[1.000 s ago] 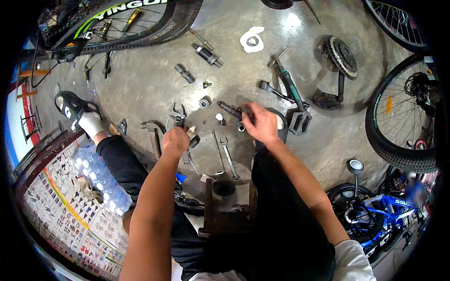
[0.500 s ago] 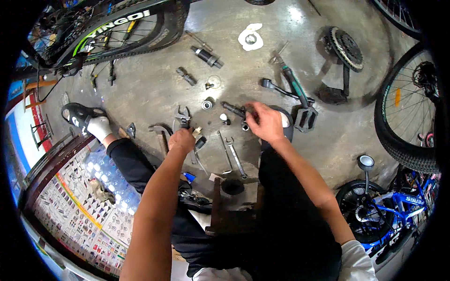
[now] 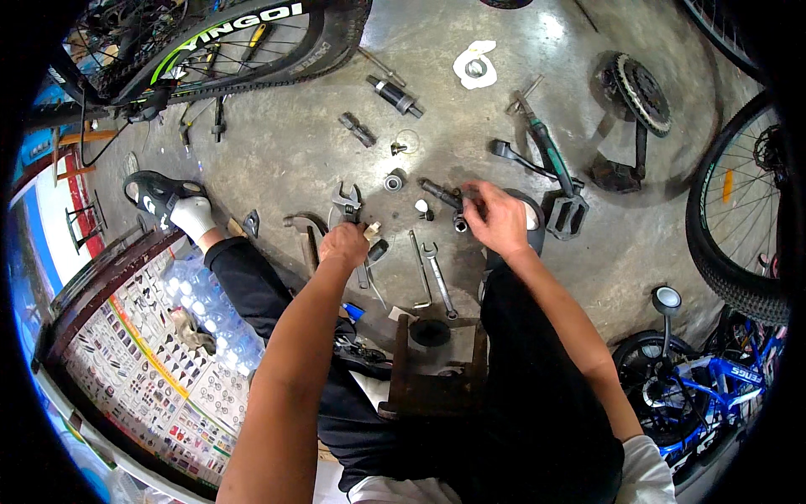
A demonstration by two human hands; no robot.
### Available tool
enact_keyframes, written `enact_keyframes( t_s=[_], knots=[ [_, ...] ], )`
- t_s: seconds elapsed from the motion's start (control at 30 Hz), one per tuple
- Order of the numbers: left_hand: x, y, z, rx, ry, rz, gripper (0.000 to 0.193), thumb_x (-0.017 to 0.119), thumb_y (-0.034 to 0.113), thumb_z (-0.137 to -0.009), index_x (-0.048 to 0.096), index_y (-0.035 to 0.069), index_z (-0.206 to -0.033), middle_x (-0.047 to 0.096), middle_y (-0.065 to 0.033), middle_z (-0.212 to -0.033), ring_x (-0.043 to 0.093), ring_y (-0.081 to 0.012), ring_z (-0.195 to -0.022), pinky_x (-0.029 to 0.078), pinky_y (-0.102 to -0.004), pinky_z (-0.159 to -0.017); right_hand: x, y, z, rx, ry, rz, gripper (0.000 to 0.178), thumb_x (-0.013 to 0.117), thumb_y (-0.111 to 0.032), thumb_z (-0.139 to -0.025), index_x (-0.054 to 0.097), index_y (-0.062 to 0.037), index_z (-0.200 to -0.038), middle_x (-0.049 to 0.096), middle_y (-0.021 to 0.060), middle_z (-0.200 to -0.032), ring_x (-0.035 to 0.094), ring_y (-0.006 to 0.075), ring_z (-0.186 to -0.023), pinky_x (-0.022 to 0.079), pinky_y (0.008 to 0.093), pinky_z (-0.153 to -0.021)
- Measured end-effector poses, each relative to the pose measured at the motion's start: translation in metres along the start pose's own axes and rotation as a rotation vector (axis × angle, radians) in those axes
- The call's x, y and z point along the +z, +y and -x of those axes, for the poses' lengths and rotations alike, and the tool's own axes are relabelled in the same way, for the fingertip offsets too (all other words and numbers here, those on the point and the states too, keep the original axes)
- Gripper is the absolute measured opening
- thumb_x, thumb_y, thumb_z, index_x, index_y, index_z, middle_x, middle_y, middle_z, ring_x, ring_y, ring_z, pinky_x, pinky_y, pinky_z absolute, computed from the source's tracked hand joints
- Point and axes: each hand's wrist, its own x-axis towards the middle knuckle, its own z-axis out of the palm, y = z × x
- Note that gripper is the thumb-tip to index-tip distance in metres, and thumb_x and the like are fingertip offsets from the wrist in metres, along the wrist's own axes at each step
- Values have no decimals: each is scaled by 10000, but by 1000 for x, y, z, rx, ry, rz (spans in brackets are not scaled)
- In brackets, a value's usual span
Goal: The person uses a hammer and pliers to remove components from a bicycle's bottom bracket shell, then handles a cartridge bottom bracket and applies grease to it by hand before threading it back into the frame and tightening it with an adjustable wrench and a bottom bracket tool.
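Note:
My left hand (image 3: 344,245) is closed round the handle of an adjustable wrench (image 3: 347,198), its jaws pointing away from me. A small pale piece and a black cylindrical part (image 3: 379,249) lie right beside that hand. My right hand (image 3: 499,222) has its fingertips pinched on the near end of a dark metal rod-shaped tool (image 3: 442,193), whose exact kind I cannot make out. Below it shows a small socket end (image 3: 459,223). Between the hands lie a metal ring-shaped part (image 3: 393,181), a small white-topped piece (image 3: 422,206), a combination wrench (image 3: 438,281) and a thin L-shaped rod (image 3: 420,269).
A hammer (image 3: 306,225) lies left of my left hand. Farther off are a bottom bracket cartridge (image 3: 393,96), a crank arm with pedal (image 3: 567,215), a green-handled hammer (image 3: 546,144) and a chainring crankset (image 3: 643,94). Bicycles stand around; a low wooden stool (image 3: 432,395) is between my legs.
The whole view has shifted, so the floor and everything on it appear farther right. Both hands keep the same hold and place among the tools.

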Motion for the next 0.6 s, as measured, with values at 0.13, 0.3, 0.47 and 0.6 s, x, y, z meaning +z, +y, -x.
enact_keyframes(
  t_s=[0.13,0.3,0.47,0.6],
  knots=[
    [-20,10,12,10,-26,9,436,448,332,-977,705,-9,-1069,685,-277,-1135,660,-433,-1085,517,-498,-955,-1,-2,-1,-11,1,8,225,688,-203,-862,668,-91,-1056,667,124,-798,667,321,-692,524,430,-622],
    [-18,8,12,-36,-14,34,422,456,324,-963,708,4,-1074,693,-257,-1135,658,-423,-1097,514,-485,-970,1,-3,-2,-27,15,17,217,687,-197,-862,667,-85,-1047,677,129,-818,672,322,-702,528,430,-627],
    [-10,4,7,-65,7,51,395,476,314,-951,716,24,-1073,695,-243,-1143,658,-417,-1101,517,-482,-970,-1,-3,-2,-21,15,15,208,686,-194,-862,669,-87,-1039,688,134,-844,676,323,-711,532,432,-635],
    [-10,7,6,-78,-27,7,426,453,340,-979,721,26,-1083,687,-234,-1181,654,-402,-1126,517,-469,-977,0,-1,-1,-24,20,16,202,685,-188,-862,669,-86,-1036,687,135,-849,677,323,-721,532,430,-635]
  ],
)
